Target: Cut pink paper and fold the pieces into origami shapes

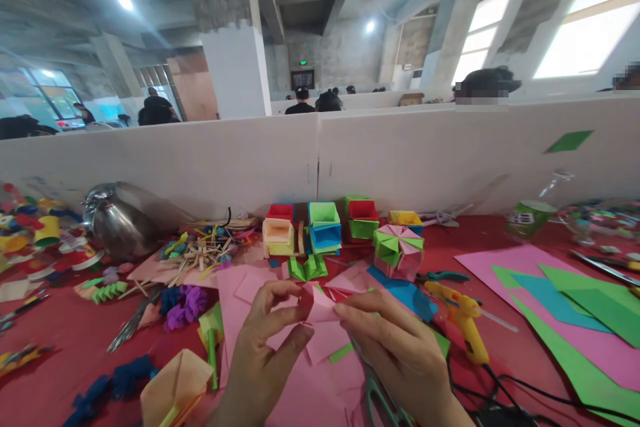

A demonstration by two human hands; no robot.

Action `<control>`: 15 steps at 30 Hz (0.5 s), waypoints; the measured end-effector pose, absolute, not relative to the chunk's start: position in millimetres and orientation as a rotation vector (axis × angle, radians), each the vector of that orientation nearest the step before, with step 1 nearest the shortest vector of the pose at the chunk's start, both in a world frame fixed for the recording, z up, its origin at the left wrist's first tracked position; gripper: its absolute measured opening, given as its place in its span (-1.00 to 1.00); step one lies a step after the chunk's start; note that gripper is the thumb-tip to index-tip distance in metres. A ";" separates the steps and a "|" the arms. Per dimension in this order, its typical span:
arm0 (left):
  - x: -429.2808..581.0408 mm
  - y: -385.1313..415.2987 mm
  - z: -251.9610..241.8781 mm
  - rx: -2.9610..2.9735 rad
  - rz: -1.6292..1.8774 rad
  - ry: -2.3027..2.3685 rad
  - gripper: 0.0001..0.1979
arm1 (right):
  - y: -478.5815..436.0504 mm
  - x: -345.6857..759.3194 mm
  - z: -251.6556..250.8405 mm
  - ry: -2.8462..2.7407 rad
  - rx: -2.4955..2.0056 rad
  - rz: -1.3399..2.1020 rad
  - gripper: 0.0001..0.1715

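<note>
Left hand [263, 350] and right hand [400, 347] meet over a small folded piece of pink paper [323, 308], the left thumb and fingers pinching its left side, the right fingertips closed on its right edge. It is held just above loose pink sheets [300, 403]. Scissors [372, 393] lie partly under the right hand. Just beyond the fingers sits a pleated green paper piece [309, 268]; behind it stand open, coloured paper boxes [325, 215] and a pink-and-green pleated paper form [400, 250]. To the right rests a yellow glue gun [470, 330], near teal-handled pliers [447, 276]. To the left are a peach folded paper shape [176, 383], a purple fuzzy cluster [187, 307] and, farther off, wooden sticks [203, 252] and a metal jug [120, 223]. A white partition [225, 163] closes off the red table [75, 333].
</note>
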State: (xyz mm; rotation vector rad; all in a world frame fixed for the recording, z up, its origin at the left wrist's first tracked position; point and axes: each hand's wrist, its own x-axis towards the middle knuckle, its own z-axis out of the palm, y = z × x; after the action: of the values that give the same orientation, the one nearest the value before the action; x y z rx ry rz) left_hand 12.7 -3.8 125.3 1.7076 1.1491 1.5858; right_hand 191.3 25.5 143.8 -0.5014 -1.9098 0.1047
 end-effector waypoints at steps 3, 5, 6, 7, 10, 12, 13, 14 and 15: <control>13.5 -3.7 123.1 1.607 1.632 1.035 -0.90 | 25.7 191.5 145.3 -1.928 -0.476 0.121 -0.64; 15.1 -4.4 123.4 1.539 1.638 1.000 -0.90 | 26.0 191.8 145.1 -1.938 -0.465 0.126 -0.63; 16.1 -4.8 124.0 1.506 1.637 1.002 -0.91 | 26.0 192.1 144.8 -1.942 -0.464 0.123 -0.64; 17.1 -5.4 124.7 1.475 1.630 1.014 -0.93 | 26.1 192.4 144.4 -1.945 -0.466 0.120 -0.64; 20.0 -7.0 126.3 1.376 1.592 1.044 -0.91 | 25.7 193.3 143.2 -1.953 -0.476 0.116 -0.63; 21.7 -7.8 126.8 1.304 1.590 1.019 -0.79 | 25.4 193.8 142.8 -1.959 -0.479 0.118 -0.60; 22.5 -8.1 127.0 1.277 1.592 0.998 -0.72 | 25.3 193.8 142.7 -1.962 -0.481 0.120 -0.60; 23.1 -8.3 127.1 1.258 1.593 0.979 -0.67 | 25.3 193.8 142.8 -1.963 -0.482 0.120 -0.60; 23.5 -8.4 127.2 1.248 1.591 0.963 -0.64 | 25.4 193.8 142.9 -1.965 -0.483 0.120 -0.61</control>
State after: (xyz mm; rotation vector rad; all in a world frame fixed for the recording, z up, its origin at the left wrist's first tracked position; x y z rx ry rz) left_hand 23.5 -8.4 127.2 1.2483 0.9630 1.5913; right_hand 193.8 25.4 142.9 -0.4827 -1.9647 0.1204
